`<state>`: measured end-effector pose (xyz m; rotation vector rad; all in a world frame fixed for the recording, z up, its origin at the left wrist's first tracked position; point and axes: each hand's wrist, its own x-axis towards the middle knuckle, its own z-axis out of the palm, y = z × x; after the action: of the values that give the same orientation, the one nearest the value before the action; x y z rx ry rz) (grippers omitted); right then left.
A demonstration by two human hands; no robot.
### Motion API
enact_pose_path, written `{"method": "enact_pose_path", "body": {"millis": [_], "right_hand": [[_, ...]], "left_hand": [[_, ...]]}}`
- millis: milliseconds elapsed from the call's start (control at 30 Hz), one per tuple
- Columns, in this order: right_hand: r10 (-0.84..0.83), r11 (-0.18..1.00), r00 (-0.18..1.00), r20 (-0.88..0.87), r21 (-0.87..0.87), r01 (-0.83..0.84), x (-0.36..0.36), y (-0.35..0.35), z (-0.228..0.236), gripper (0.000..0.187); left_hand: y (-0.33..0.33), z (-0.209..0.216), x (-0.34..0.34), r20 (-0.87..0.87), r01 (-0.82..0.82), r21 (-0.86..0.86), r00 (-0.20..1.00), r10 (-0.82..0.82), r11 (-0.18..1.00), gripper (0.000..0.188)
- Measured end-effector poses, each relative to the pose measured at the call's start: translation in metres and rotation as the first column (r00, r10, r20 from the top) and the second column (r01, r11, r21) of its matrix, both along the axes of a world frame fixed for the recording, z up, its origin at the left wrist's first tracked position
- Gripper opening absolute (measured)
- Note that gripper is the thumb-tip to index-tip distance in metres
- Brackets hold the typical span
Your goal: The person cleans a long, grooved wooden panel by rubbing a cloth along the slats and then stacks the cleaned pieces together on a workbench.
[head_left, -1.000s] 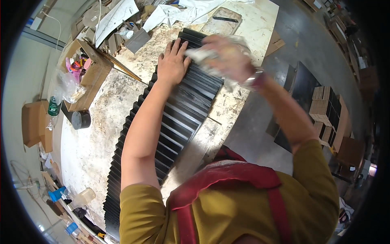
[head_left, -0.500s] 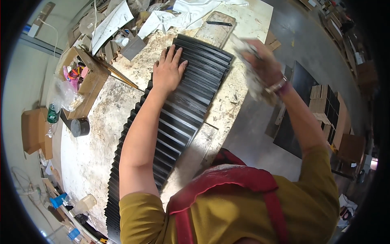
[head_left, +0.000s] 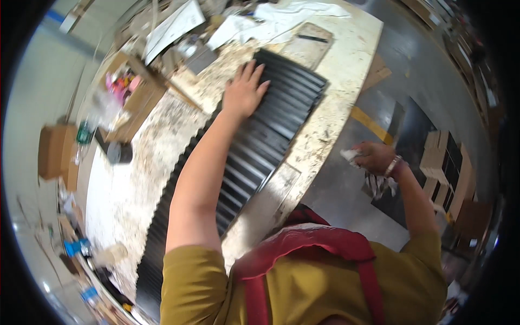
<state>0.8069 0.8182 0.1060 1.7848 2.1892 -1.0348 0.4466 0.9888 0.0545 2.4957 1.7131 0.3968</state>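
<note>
Hands sit well apart. Left hand lies flat, fingers spread, pressing on the far part of a long black ribbed panel. That panel rests on the speckled surface, its long axis running from the near left to the far right, away from the person. Right hand is off the surface's edge, over the floor, clenched around a crumpled white rag, so the left is clearly nearer the panel.
</note>
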Motion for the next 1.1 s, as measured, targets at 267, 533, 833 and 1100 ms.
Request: {"method": "enact_pose_path", "body": {"millis": [267, 533, 833, 1100], "right_hand": [[-0.349, 0.934, 0.222, -0.911, -0.358, -0.001, -0.001, 0.012, -0.007, 0.047], [-0.409, 0.882, -0.184, -0.894, -0.439, 0.173, -0.061, 0.075, -0.032, 0.052], [-0.115, 0.993, 0.019, -0.993, -0.115, 0.001, -0.318, 0.035, 0.09, 0.053], [0.718, 0.455, 0.696, 0.027, 0.738, -0.498, -0.397, -0.041, -0.012, 0.053]], "left_hand": [[-0.084, 0.011, 0.055, 0.609, 0.059, 0.287, 0.759, -0.23, 0.956, 0.057], [-0.318, 0.056, -0.064, 0.615, -0.141, 0.121, 0.787, 0.037, 0.983, 0.06], [-0.527, 0.047, -0.188, -0.122, -0.735, -0.069, 0.678, 0.725, 0.675, 0.098], [-0.529, 0.021, -0.189, -0.036, -0.718, -0.01, 0.696, 0.717, 0.696, 0.08]]}}
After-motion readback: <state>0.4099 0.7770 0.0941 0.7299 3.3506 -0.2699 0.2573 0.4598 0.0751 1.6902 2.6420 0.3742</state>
